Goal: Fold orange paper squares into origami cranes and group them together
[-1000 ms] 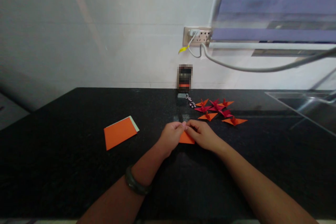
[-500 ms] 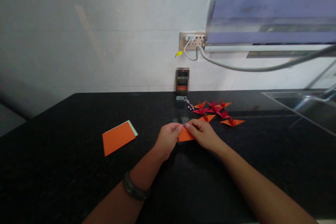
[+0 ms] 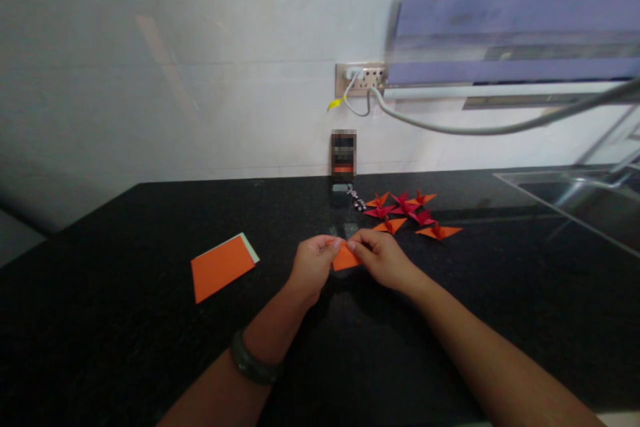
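Observation:
A small folded piece of orange paper (image 3: 346,259) is held between my two hands above the dark counter. My left hand (image 3: 313,265) pinches its left side, thumb on top. On the right side, my right hand (image 3: 383,257) grips the paper with thumb and fingers near the upper edge. Parts of the paper are hidden under the fingers. Just beyond my right hand, several folded paper cranes in orange and red lie in a cluster, with an orange crane (image 3: 390,225) closest to the fingers. A stack of orange paper (image 3: 223,269) with a pale green sheet beneath lies left of my hands.
Against the white wall a phone-like device (image 3: 343,155), blurred out, stands upright with a patterned strap (image 3: 356,199). Above it is a wall socket (image 3: 361,79) with plugged-in white cables. A sink (image 3: 575,197) is set into the black counter (image 3: 125,320) at the right.
The view has shifted slightly. My right thumb has drawn back a little along the orange paper's top edge, and both hands still hold it.

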`<state>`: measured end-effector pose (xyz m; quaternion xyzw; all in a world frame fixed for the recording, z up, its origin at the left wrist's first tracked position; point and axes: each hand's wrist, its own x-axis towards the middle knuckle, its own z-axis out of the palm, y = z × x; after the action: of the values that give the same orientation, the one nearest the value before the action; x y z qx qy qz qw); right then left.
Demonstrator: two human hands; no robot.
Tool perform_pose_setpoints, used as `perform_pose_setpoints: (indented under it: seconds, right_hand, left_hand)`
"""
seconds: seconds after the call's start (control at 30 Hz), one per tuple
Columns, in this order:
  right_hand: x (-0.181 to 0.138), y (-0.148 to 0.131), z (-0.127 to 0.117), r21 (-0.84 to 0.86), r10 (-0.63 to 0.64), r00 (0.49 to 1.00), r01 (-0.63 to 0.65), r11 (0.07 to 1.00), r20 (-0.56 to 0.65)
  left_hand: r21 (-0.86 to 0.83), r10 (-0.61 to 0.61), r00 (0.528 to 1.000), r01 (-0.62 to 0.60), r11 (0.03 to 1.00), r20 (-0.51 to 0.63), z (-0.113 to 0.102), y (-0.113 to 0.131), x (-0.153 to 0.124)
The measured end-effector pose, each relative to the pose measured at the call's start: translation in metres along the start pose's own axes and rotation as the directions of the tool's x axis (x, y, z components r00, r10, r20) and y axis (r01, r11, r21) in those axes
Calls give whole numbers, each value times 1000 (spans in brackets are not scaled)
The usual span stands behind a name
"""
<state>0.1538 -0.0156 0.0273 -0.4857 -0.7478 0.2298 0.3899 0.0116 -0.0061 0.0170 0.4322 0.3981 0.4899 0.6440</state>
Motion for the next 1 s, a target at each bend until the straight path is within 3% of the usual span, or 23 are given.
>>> perform_pose_setpoints:
  seconds: [0.23,0.5,0.7,0.87,1.0]
  right_hand:
    - [1,2,-3,-33,7,1000,-6,999,10]
    - [0,8,-6,-197,-141,989,145,970,35]
    - [1,7,-5,-219,-217,976,217,951,22]
    - [0,4,-6,-218,-265,964,253,943,-23]
    - [-2,-2,-10,-249,-324,943,296,922,-77]
  left_hand:
    - [-101,-40,998,45,994,52,1,3,0]
    - [154,-110,993,102,983,43,-1,5,-2]
    - [199,-169,982,150,969,81,1,5,-4]
    - [211,-117,991,102,972,59,1,6,-4]
    - [105,-58,998,59,993,-13,-2,5,-1]
